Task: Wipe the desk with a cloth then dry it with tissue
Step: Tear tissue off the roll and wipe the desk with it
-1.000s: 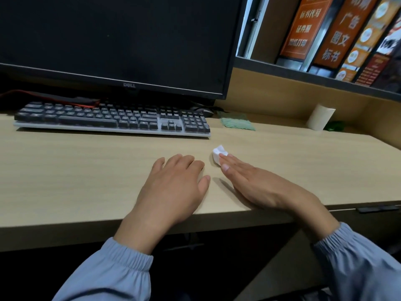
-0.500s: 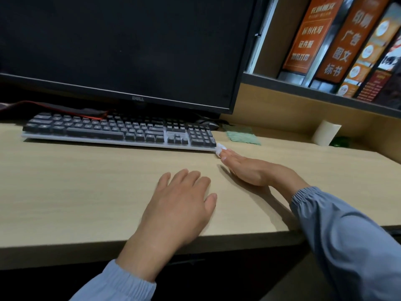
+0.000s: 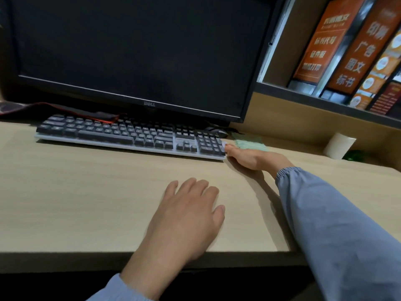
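A: What are the hands doing?

B: The left hand (image 3: 186,216) lies flat and relaxed on the desk (image 3: 86,192), palm down, fingers loosely spread, holding nothing. The right hand (image 3: 253,157) reaches far forward, its fingers stretched straight and low on the surface, not curled. Their tips reach the right end of the keyboard (image 3: 130,135), which blocks the way leftward.

A: And the tissue?

B: Only a small white scrap of tissue (image 3: 224,145) shows at those fingertips, beside the keyboard's corner. It is too small to tell more.

A: Where is the cloth?

B: A green cloth (image 3: 249,144), thin and rumpled, lies just behind the right hand, near the back wall.

A: What surrounds them?

B: The desk is pale wood-grain laminate, smooth and matte. The keyboard has dark keys on a light base. A wide black monitor (image 3: 138,51), its screen dark, stands behind it. A pale roll (image 3: 339,148) stands upright farther right. The sleeves (image 3: 325,224) are blue-grey with gathered cuffs. Orange signs (image 3: 321,40) stand on a shelf above.
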Demonstrator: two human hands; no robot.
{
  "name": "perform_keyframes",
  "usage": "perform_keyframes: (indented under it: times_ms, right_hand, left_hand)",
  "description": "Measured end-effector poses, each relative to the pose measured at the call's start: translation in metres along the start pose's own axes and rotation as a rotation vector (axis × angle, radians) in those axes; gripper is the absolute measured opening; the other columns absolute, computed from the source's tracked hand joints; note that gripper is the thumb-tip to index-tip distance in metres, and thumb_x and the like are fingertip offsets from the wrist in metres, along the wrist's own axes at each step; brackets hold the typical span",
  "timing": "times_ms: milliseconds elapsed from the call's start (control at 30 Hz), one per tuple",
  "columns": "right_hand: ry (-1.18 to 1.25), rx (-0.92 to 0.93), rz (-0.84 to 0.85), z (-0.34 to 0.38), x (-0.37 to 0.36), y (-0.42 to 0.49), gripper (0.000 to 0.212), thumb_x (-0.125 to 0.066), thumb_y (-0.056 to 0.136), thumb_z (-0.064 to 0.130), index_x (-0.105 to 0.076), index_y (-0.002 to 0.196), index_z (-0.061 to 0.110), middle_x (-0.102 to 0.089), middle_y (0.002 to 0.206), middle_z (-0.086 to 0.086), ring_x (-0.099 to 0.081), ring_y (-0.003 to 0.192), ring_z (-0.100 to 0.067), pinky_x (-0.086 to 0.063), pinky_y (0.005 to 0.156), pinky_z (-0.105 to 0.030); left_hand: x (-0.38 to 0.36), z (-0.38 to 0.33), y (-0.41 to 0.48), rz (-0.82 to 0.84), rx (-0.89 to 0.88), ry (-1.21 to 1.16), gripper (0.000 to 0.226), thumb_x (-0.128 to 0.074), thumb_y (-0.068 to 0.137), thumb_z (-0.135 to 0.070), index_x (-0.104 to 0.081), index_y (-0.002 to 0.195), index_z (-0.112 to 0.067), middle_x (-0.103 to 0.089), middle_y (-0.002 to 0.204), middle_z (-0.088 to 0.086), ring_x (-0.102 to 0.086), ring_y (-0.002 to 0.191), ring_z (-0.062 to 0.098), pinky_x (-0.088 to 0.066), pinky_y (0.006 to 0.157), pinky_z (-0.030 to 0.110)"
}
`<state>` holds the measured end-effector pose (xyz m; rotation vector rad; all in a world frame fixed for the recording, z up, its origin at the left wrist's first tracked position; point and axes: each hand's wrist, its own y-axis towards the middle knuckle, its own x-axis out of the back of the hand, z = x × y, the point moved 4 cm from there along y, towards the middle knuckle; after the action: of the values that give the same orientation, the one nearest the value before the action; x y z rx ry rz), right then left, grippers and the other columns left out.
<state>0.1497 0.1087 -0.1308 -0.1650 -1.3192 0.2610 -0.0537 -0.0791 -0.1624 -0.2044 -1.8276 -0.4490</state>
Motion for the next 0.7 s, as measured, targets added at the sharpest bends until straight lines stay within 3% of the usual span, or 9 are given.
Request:
perform_keyframes:
  times_ms: [100, 200, 333, 700]
  right_hand:
    - [-0.006, -0.002, -0.006, 0.002, 0.001, 0.014, 0.065, -0.007, 0.103, 0.064, -0.010, 0.163, 0.040, -0.014, 0.171, 0.010, -0.017, 0.157, -0.019, -0.009, 0.126, -0.044]
    - [-0.002, 0.010, -0.018, 0.007, 0.002, 0.025, 0.067, -0.008, 0.100, 0.063, -0.013, 0.163, 0.042, -0.017, 0.171, 0.007, -0.021, 0.156, -0.022, -0.012, 0.126, -0.048]
    - [-0.019, -0.015, -0.053, 0.010, 0.004, 0.033, 0.055, -0.011, 0.109, 0.047, -0.010, 0.164, 0.039, -0.010, 0.172, 0.010, -0.012, 0.158, -0.018, -0.007, 0.127, -0.042]
    - [0.041, -0.029, -0.089, 0.014, 0.003, 0.029, 0.058, -0.008, 0.109, 0.053, -0.016, 0.164, 0.037, -0.015, 0.172, 0.007, -0.017, 0.157, -0.019, -0.009, 0.125, -0.042]
  left_hand:
    - [0.001, -0.001, 0.000, -0.001, 0.002, -0.006, 0.048, -0.023, 0.109, -0.052, -0.038, 0.150, -0.035, -0.032, 0.162, -0.013, -0.021, 0.153, 0.012, -0.011, 0.128, 0.045]
    - [0.000, -0.001, 0.001, 0.001, 0.003, -0.011, 0.047, -0.024, 0.109, -0.052, -0.038, 0.151, -0.035, -0.032, 0.161, -0.014, -0.021, 0.152, 0.012, -0.010, 0.128, 0.044]
    - [0.000, 0.000, 0.003, -0.010, 0.004, -0.012, 0.047, -0.025, 0.108, -0.053, -0.039, 0.149, -0.037, -0.035, 0.157, -0.016, -0.025, 0.149, 0.010, -0.014, 0.126, 0.043]
    - [0.002, 0.002, 0.003, -0.022, 0.002, -0.039, 0.050, -0.027, 0.107, -0.054, -0.041, 0.151, -0.036, -0.039, 0.158, -0.014, -0.029, 0.148, 0.010, -0.017, 0.126, 0.044]
